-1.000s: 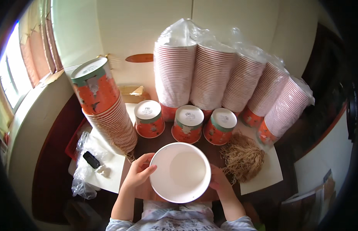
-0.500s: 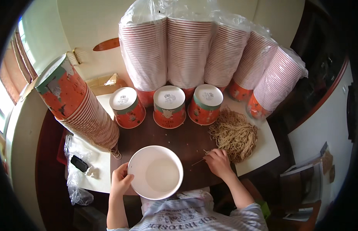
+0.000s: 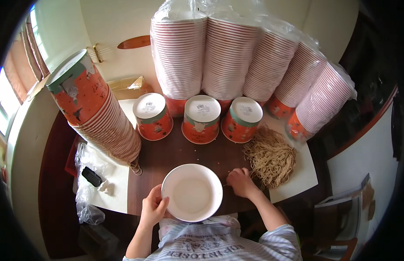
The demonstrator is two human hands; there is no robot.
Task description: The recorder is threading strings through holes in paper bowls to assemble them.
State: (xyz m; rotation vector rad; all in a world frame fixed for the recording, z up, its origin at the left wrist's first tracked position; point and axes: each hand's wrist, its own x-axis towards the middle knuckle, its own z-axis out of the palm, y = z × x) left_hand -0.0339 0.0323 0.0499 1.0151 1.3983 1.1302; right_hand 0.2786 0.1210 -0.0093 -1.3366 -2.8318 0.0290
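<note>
Gripping the rim of a round white paper bowl (image 3: 192, 192) at lower centre, the left hand (image 3: 153, 209) steadies it upright on the dark brown tabletop (image 3: 176, 150). Right of the bowl, the right hand (image 3: 241, 182) is curled at the near edge of a tan tangle of thin strings (image 3: 270, 157); whether it pinches any, I cannot tell.
</note>
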